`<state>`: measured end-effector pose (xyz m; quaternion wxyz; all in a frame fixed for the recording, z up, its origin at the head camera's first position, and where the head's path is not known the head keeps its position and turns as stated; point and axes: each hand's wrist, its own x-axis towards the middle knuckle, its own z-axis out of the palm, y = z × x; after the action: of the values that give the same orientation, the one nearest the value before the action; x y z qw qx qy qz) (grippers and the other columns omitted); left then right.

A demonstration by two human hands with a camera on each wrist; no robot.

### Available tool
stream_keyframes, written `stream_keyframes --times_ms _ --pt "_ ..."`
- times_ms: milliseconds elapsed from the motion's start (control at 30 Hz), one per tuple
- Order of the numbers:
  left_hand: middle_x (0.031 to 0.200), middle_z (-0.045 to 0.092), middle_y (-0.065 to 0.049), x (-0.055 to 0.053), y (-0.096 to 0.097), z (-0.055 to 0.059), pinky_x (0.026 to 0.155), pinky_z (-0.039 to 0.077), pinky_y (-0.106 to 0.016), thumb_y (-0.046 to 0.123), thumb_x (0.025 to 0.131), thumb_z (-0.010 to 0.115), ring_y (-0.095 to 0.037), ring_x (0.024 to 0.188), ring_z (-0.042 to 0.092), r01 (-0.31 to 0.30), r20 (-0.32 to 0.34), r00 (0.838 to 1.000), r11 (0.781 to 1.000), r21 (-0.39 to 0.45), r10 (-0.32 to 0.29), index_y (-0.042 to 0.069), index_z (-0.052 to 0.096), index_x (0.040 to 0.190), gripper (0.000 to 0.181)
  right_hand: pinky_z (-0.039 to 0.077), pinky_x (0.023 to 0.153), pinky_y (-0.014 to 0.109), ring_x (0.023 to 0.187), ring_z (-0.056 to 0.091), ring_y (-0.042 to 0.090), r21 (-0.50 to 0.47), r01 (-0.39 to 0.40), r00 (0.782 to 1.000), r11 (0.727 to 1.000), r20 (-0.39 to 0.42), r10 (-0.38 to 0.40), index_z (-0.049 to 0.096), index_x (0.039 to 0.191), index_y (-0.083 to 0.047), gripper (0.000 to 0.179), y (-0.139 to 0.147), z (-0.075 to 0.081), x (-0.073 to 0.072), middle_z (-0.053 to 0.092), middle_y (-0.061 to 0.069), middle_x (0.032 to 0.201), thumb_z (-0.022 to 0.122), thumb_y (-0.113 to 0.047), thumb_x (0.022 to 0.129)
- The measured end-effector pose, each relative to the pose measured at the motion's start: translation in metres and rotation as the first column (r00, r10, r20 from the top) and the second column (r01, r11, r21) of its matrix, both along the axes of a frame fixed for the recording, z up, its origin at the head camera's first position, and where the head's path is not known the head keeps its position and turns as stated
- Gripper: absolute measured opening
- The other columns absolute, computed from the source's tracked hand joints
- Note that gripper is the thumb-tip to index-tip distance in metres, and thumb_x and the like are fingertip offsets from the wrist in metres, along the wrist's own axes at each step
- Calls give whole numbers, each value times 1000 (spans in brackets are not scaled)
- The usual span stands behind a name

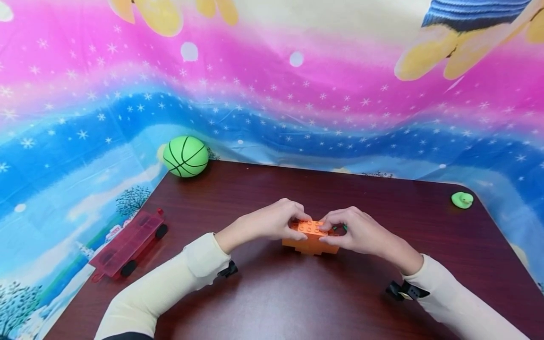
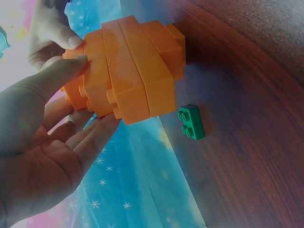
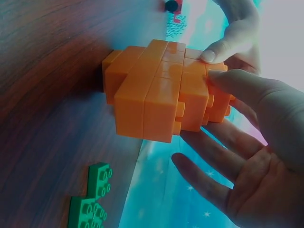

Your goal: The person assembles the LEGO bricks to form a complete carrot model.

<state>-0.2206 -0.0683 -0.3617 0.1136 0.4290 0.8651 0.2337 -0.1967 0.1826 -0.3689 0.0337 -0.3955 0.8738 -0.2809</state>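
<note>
A stepped block built from orange toy bricks (image 1: 312, 244) stands on the table in front of me, studs up, widest around its middle layers. My left hand (image 1: 278, 219) grips its upper left part, the thumb on the near face and fingers behind. From the other side, my right hand (image 1: 357, 229) pinches the upper right part the same way. Both thumbs lie close together in the right wrist view, near the top layers (image 3: 194, 76). Behind the block lie small green bricks (image 3: 99, 180), mostly hidden by my right hand in the head view; one green brick (image 2: 192, 122) shows in the left wrist view.
A translucent red toy wagon (image 1: 127, 243) with black wheels stands at the table's left edge. The green ball (image 1: 186, 157) sits in the far left corner, a small green toy duck (image 1: 462, 199) at far right. A printed cloth (image 1: 272, 127) hangs behind the dark table (image 1: 255, 302).
</note>
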Motion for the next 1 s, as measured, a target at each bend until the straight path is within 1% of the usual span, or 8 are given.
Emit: stream_keyframes --times_ms 167,300,500,667,767,867,933,1000 --pt "89 64 2 0 1 1 68 45 -18 25 91 80 -16 81 58 -4 2 1000 1000 -5 4 10 75 125 37 46 59 20 66 54 5 -9 56 998 998 26 -56 77 98 -25 10 3 -5 4 77 -9 95 81 -23 90" --pt "90 64 2 0 3 1 69 46 -19 25 92 79 -14 81 58 -1 3 1000 1000 -11 1 10 74 126 38 49 59 22 62 54 4 -42 89 994 995 61 -87 74 99 -23 11 5 -10 7 76 -9 89 80 -24 91" --pt "94 66 1 0 2 2 70 48 -19 26 92 79 -18 85 61 -7 10 1000 1000 -27 8 11 73 129 40 58 68 27 72 64 4 -84 62 997 995 49 -58 73 103 -21 14 6 -14 7 77 -5 97 79 -22 91" --pt "93 65 2 1 1 -1 70 48 -19 26 91 80 -12 83 57 -10 10 1000 999 -39 11 13 73 129 41 61 81 29 91 69 3 -61 20 997 998 71 -15 70 114 -21 23 11 -17 9 75 -4 109 78 -24 93" --pt "93 65 2 2 1 -2 70 48 -18 26 91 80 -9 81 55 -6 12 1000 999 -34 6 13 73 129 40 60 79 29 94 68 4 -69 9 997 998 72 -4 70 121 -23 28 17 -17 9 75 -5 115 77 -28 94" --pt "93 65 2 2 0 -2 70 48 -19 26 91 80 -9 81 55 -8 6 1000 1000 -26 9 12 73 128 40 60 77 29 93 69 5 -123 40 999 992 26 -37 72 121 -24 26 25 -13 4 76 -4 115 75 -26 95" --pt "93 65 1 1 0 -1 70 48 -19 26 91 80 -10 81 55 -13 2 1000 1000 -25 13 12 73 128 40 59 74 28 92 70 6 -141 93 995 986 -29 -97 74 118 -24 23 33 -10 -3 77 -3 111 75 -22 95" --pt "95 65 1 1 1 0 71 48 -20 26 91 80 -10 81 55 -15 0 1000 999 -28 15 11 73 129 42 59 77 31 93 72 9 -116 161 981 980 -91 -172 75 114 -23 20 45 -9 -12 78 -1 108 76 -18 94"
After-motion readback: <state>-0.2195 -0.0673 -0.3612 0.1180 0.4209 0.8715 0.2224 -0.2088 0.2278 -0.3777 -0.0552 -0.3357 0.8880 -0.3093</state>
